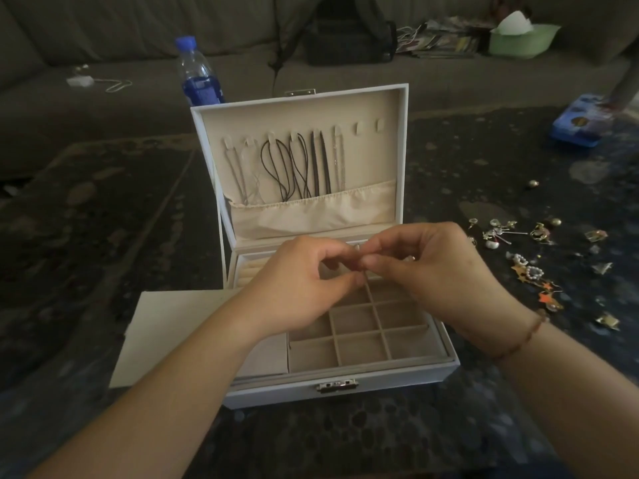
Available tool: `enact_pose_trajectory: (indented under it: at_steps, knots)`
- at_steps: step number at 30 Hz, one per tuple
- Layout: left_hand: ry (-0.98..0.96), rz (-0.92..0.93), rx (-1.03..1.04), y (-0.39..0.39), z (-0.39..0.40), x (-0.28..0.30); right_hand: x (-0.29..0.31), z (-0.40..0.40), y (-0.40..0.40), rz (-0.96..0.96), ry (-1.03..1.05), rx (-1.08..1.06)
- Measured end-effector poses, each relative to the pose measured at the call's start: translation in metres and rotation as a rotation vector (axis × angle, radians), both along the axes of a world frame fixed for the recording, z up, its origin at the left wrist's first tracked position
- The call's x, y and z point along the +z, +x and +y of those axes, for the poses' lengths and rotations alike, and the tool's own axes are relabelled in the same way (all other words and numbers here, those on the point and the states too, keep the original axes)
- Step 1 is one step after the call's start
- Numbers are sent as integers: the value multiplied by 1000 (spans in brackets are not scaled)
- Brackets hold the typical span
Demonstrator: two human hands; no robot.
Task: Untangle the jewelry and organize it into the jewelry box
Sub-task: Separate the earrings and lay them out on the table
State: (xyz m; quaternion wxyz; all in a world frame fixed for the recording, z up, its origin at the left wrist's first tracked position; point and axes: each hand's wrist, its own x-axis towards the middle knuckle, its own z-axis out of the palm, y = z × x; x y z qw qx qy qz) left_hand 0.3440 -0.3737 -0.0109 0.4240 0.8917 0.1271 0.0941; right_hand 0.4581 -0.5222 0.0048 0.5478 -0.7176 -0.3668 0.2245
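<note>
Looking down from the head camera, the white jewelry box (340, 387) sits open near the front edge of the dark patterned bench (449, 426), its lid upright with necklaces (297, 164) hanging from hooks into a cloth pocket. Bare bench lies open to the left and in front, while the right side is crowded. Both hands meet directly above the divided tray (359, 340): the left hand (294, 288) has thumb and forefinger curled together, and the right hand (425, 267) pinches toward it, fingertips nearly touching; between them they seem to hold a small piece of jewelry (359, 257), though it is too tiny and blurred to identify. A loose pile of earrings (532, 261) is scattered on the bench to the right of the right hand, well clear of the box. A white card (166, 326) lies against the box's left side. Behind the lid stands a water bottle (197, 70), and a blue tin (581, 122) rests far right. A sofa (103, 46) with a dark bag (349, 32) runs behind.
</note>
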Motion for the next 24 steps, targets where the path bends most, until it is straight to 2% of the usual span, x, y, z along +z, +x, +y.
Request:
enact_pose_trajectory:
  at_steps: [5, 9, 12, 16, 19, 24]
  knots:
    - [64, 52, -91, -6, 8, 1, -4, 8, -4, -75, -42, 6]
    - [163, 98, -61, -10, 12, -2, -12, 13, -4, -303, -141, -24]
    - [215, 108, -33, -12, 10, -2, -13, 11, -6, -411, -204, 37]
    - [160, 90, 88, -13, 8, 0, -12, 12, -5, -473, -261, 99]
    - [117, 35, 160, -14, 8, -1, -17, 18, -10, -627, -338, 155]
    - [118, 4, 162, -15, 9, 2, -17, 22, -12, -715, -355, 147]
